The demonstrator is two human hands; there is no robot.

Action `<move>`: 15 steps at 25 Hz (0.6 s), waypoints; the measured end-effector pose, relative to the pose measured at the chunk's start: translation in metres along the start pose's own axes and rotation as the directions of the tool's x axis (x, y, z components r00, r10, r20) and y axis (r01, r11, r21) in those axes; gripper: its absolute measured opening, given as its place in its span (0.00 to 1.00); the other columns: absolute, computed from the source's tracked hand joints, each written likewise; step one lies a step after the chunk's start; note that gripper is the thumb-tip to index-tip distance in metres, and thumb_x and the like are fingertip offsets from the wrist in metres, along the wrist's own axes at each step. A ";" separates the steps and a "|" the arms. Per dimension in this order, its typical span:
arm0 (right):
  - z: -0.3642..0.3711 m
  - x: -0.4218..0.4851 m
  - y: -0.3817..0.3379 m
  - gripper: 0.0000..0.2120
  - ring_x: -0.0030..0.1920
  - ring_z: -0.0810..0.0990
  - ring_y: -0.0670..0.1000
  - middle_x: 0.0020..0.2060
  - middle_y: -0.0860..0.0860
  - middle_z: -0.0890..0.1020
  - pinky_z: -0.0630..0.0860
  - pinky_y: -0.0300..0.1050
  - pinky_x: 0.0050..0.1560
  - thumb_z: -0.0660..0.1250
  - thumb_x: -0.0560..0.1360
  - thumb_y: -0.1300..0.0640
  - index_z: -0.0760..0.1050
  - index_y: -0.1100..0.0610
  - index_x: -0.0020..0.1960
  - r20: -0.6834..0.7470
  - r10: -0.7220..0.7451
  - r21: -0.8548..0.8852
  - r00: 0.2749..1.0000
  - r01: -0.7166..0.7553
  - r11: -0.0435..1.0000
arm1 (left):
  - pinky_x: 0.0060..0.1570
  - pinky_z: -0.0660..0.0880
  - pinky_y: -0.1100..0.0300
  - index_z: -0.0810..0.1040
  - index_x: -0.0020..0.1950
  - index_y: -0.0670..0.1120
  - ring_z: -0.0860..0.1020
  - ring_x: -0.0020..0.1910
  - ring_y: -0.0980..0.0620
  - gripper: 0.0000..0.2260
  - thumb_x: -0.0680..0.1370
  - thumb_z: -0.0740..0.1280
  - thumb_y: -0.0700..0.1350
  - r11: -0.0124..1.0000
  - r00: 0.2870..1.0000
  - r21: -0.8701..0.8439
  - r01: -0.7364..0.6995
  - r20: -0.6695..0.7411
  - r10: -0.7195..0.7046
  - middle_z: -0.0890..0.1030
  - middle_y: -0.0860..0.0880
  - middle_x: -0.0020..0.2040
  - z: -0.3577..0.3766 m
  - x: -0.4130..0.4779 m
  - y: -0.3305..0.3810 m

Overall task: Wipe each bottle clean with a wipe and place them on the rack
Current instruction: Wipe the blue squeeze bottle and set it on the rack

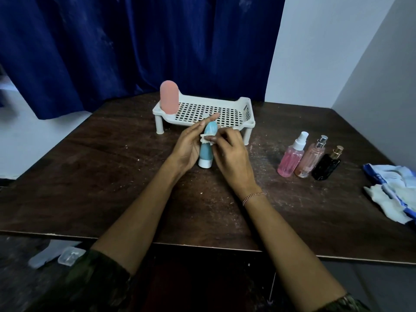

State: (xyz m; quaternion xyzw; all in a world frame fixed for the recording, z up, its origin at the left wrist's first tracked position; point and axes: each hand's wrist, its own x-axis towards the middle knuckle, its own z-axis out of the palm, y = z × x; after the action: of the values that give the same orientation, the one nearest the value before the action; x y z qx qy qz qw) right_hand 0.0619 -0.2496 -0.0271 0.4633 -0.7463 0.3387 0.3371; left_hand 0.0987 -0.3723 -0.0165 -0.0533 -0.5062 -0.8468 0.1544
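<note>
Both hands meet over the middle of a dark wooden worktop (pixel 112 167). The left hand (pixel 189 147) is mostly open, its fingers stretched forward and its palm cupping the left side of a blue bottle (pixel 208 145). The right hand (pixel 231 154) is curled closed, pinching a small crumpled white wipe (pixel 206 139) against the bottle's upper half. The bottle stands with its white cap down near the worktop and its rounded end up, its long axis close to upright and leaning slightly away from the person.

Directly beyond the hands, and close, sits a white plastic rack (pixel 225 113) with a perforated floor, raised on short legs. A pink bottle (pixel 169 97) already stands upright at its far left corner; the rest of the rack floor is open. The blue bottle's likely move is a short carry straight forward, and either hand is about equally near.

Well to the right stand three bottles in a row, not yet on the rack: a pink spray bottle (pixel 290 159), a pale pink perfume bottle (pixel 310 158) and a black perfume bottle (pixel 327 165). At the far right edge lies an opened blue-and-white wipe packet (pixel 391 179) with loose wipes. No label or writing can be read anywhere.
</note>
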 end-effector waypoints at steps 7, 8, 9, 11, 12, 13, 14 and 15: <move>-0.003 -0.001 -0.001 0.10 0.51 0.72 0.53 0.48 0.60 0.76 0.72 0.42 0.53 0.64 0.73 0.66 0.75 0.67 0.53 0.003 -0.040 0.081 0.999 0.040 0.996 | 0.53 0.77 0.60 0.82 0.56 0.46 0.79 0.53 0.51 0.25 0.82 0.46 0.51 0.997 0.998 -0.057 0.060 0.010 -0.059 0.83 0.45 0.52 0.000 -0.002 0.002; -0.004 0.000 0.003 0.10 0.51 0.73 0.53 0.48 0.59 0.76 0.72 0.43 0.53 0.65 0.73 0.66 0.75 0.66 0.53 -0.023 0.004 0.100 1.000 -0.002 0.995 | 0.55 0.76 0.58 0.82 0.56 0.46 0.79 0.54 0.51 0.25 0.82 0.46 0.52 0.997 0.998 -0.049 0.058 0.017 -0.057 0.82 0.45 0.53 0.000 -0.002 0.002; -0.005 0.000 0.005 0.10 0.51 0.74 0.54 0.48 0.59 0.76 0.73 0.43 0.53 0.66 0.72 0.66 0.75 0.66 0.53 -0.047 0.046 0.115 0.998 -0.041 0.993 | 0.57 0.75 0.57 0.81 0.56 0.46 0.78 0.54 0.51 0.25 0.82 0.46 0.52 0.997 0.998 -0.044 0.057 0.027 -0.055 0.82 0.45 0.53 0.001 -0.002 0.001; -0.006 0.000 0.005 0.09 0.51 0.74 0.53 0.48 0.59 0.76 0.73 0.43 0.53 0.67 0.72 0.65 0.76 0.66 0.52 -0.052 0.059 0.123 0.997 -0.052 0.991 | 0.57 0.75 0.58 0.81 0.56 0.46 0.78 0.54 0.50 0.24 0.82 0.46 0.51 0.997 0.998 -0.045 0.055 0.035 -0.053 0.82 0.45 0.53 0.001 -0.002 0.001; -0.005 0.000 0.002 0.09 0.51 0.73 0.52 0.48 0.59 0.76 0.73 0.42 0.54 0.67 0.73 0.65 0.76 0.66 0.52 -0.034 0.024 0.112 0.999 -0.020 0.994 | 0.56 0.76 0.59 0.81 0.56 0.46 0.79 0.54 0.51 0.24 0.83 0.46 0.50 0.997 0.998 -0.052 0.052 0.034 -0.050 0.83 0.45 0.53 0.000 -0.001 0.001; -0.004 -0.001 -0.002 0.09 0.51 0.72 0.52 0.48 0.59 0.76 0.71 0.41 0.54 0.66 0.73 0.64 0.77 0.67 0.52 -0.011 -0.026 0.097 1.000 0.027 0.995 | 0.54 0.77 0.61 0.81 0.56 0.45 0.79 0.53 0.52 0.23 0.83 0.47 0.49 0.997 0.998 -0.059 0.048 0.033 -0.046 0.83 0.46 0.52 0.000 -0.001 0.001; -0.003 -0.001 -0.005 0.09 0.51 0.71 0.52 0.48 0.60 0.76 0.71 0.40 0.54 0.65 0.73 0.64 0.77 0.67 0.52 0.009 -0.071 0.085 0.997 0.070 0.994 | 0.53 0.76 0.62 0.80 0.57 0.44 0.80 0.53 0.53 0.22 0.83 0.47 0.48 0.997 0.999 -0.057 0.043 0.032 -0.041 0.83 0.46 0.52 0.000 -0.001 0.002; -0.003 0.000 -0.006 0.10 0.51 0.71 0.51 0.48 0.60 0.76 0.70 0.40 0.54 0.65 0.74 0.64 0.77 0.68 0.52 0.017 -0.093 0.080 0.996 0.091 0.993 | 0.53 0.76 0.63 0.79 0.58 0.43 0.80 0.53 0.53 0.21 0.82 0.47 0.47 0.998 0.999 -0.054 0.042 0.034 -0.041 0.83 0.47 0.52 0.000 -0.001 0.002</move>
State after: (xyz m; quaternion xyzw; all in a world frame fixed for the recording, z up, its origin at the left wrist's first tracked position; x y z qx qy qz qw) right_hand 0.0681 -0.2491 -0.0247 0.5137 -0.7137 0.3474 0.3257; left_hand 0.1001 -0.3730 -0.0150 -0.0609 -0.4866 -0.8622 0.1269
